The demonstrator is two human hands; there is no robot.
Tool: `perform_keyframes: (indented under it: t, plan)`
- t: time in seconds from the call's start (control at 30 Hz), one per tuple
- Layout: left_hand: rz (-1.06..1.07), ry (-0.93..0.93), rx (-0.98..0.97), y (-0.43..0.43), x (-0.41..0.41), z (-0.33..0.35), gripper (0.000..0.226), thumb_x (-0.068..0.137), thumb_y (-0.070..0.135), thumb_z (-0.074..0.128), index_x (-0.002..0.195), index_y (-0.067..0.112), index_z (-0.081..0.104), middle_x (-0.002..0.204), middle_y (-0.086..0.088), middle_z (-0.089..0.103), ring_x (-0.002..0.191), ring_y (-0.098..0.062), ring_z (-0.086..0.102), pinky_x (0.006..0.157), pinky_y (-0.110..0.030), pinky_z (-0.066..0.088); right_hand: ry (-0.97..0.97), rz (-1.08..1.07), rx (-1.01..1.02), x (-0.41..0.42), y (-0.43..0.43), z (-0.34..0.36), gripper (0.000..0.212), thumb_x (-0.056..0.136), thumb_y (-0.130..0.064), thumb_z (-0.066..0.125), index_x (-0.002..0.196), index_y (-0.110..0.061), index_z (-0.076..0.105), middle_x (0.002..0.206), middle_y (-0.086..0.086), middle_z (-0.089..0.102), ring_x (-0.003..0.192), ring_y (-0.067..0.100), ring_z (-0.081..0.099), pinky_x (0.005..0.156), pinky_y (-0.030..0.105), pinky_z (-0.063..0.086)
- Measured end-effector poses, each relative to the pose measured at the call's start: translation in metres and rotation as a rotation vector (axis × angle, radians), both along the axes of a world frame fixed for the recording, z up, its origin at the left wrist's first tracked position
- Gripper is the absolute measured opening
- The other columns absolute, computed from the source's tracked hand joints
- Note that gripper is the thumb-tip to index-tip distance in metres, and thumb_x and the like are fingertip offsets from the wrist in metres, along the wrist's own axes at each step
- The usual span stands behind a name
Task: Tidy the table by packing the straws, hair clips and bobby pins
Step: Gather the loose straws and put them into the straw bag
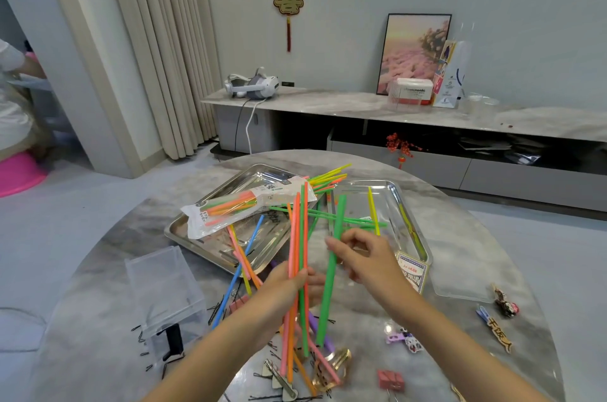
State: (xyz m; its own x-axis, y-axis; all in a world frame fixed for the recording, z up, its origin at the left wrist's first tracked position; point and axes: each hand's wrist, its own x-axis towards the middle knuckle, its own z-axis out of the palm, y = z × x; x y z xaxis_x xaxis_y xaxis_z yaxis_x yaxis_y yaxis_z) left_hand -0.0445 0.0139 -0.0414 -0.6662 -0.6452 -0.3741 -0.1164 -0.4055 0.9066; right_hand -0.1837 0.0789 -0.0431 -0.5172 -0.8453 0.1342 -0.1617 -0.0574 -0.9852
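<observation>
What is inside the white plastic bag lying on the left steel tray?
The bag has a clear window showing orange, green and pink straws; its white printed ends hide the rest.

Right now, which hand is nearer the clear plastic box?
Left. The left hand, gripping thin coloured straws, is right of the clear plastic box; the right hand, holding a thick green straw, lies farther right.
</observation>
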Motion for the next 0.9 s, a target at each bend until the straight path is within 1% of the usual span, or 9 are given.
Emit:
perform_keyframes:
  t: [0.07, 0.17, 0.23, 0.33, 0.4, 0.5, 0.63, 0.77, 0.9]
  plan:
    - [-0.087, 0.058, 0.128, 0.005, 0.001, 0.004, 0.025, 0.101, 0.009, 0.035, 0.119, -0.002, 0.049, 0.100, -0.020, 0.070, 0.081, -0.026, 0.072, 0.072, -0.034, 0.059, -0.085, 0.019, 0.089, 0.004, 0.000, -0.007, 0.024, 0.077, -0.024, 0.076, 0.065, -0.010, 0.060, 0.057, 0.002, 0.051, 0.047, 0.010, 0.046, 0.045, 0.020, 0.038]
    - [-0.160, 0.103, 0.279, 0.009, 0.004, 0.004, 0.025, 0.101, 0.013, 0.035, 0.117, 0.006, 0.053, 0.106, -0.021, 0.068, 0.082, -0.030, 0.071, 0.075, -0.039, 0.059, -0.137, -0.002, 0.146, 0.009, 0.001, -0.017, 0.030, 0.063, -0.030, 0.084, 0.067, -0.006, 0.067, 0.061, 0.006, 0.061, 0.060, 0.014, 0.060, 0.060, 0.033, 0.052]
    - [-0.169, 0.057, 0.244, 0.008, 0.003, -0.001, 0.026, 0.101, 0.017, 0.037, 0.117, 0.009, 0.056, 0.107, -0.018, 0.068, 0.075, -0.024, 0.071, 0.075, -0.037, 0.059, -0.114, -0.032, 0.129, 0.010, 0.003, -0.019, 0.024, 0.060, -0.025, 0.086, 0.065, -0.007, 0.071, 0.059, 0.005, 0.065, 0.058, 0.009, 0.062, 0.055, 0.025, 0.051]
    - [-0.132, 0.006, 0.121, 0.005, 0.002, -0.008, 0.025, 0.099, 0.017, 0.042, 0.118, 0.007, 0.056, 0.087, -0.007, 0.068, 0.062, -0.012, 0.061, 0.063, -0.026, 0.055, -0.042, 0.000, 0.101, 0.013, 0.003, -0.019, 0.008, 0.066, -0.024, 0.082, 0.061, -0.023, 0.076, 0.060, -0.001, 0.068, 0.059, 0.009, 0.058, 0.057, 0.019, 0.043]
    - [-0.037, 0.032, 0.128, 0.000, 0.003, -0.007, 0.020, 0.099, 0.013, 0.042, 0.109, 0.002, 0.055, 0.069, -0.003, 0.058, 0.053, -0.010, 0.052, 0.051, -0.021, 0.049, 0.040, 0.007, 0.119, 0.011, 0.001, -0.024, 0.013, 0.075, -0.029, 0.076, 0.064, -0.036, 0.076, 0.058, -0.009, 0.063, 0.061, 0.010, 0.048, 0.058, 0.021, 0.038]
    - [0.138, 0.094, 0.178, -0.014, 0.009, -0.001, 0.016, 0.099, 0.011, 0.041, 0.093, 0.000, 0.052, 0.062, -0.004, 0.048, 0.041, -0.009, 0.047, 0.039, -0.018, 0.043, 0.197, 0.001, 0.198, 0.009, -0.002, -0.038, 0.012, 0.080, -0.027, 0.073, 0.073, -0.036, 0.074, 0.064, -0.015, 0.065, 0.059, 0.002, 0.052, 0.061, 0.015, 0.041]
    - [0.256, 0.094, 0.145, -0.035, 0.027, 0.005, 0.017, 0.099, 0.011, 0.041, 0.093, 0.000, 0.053, 0.066, -0.006, 0.048, 0.039, -0.009, 0.053, 0.038, -0.018, 0.046, 0.527, 0.069, 0.460, 0.013, -0.002, -0.070, 0.015, 0.081, -0.021, 0.072, 0.096, -0.019, 0.073, 0.078, -0.008, 0.063, 0.065, 0.000, 0.053, 0.063, 0.010, 0.043]
    - [0.268, 0.030, 0.150, -0.041, 0.043, 0.010, 0.016, 0.099, 0.008, 0.042, 0.092, 0.000, 0.054, 0.082, -0.017, 0.063, 0.045, -0.013, 0.065, 0.034, -0.020, 0.047, 0.638, 0.041, 0.572, 0.026, 0.007, -0.083, 0.025, 0.080, -0.038, 0.069, 0.098, -0.021, 0.067, 0.086, -0.002, 0.064, 0.073, 0.013, 0.059, 0.066, 0.026, 0.047]
    - [0.241, 0.061, 0.270, -0.039, 0.046, 0.010, 0.030, 0.095, -0.003, 0.042, 0.124, -0.009, 0.046, 0.110, -0.025, 0.062, 0.065, -0.025, 0.070, 0.040, -0.025, 0.053, 0.644, 0.053, 0.624, 0.033, 0.007, -0.083, 0.025, 0.076, -0.039, 0.072, 0.092, -0.024, 0.060, 0.083, -0.002, 0.066, 0.071, 0.016, 0.064, 0.065, 0.034, 0.052]
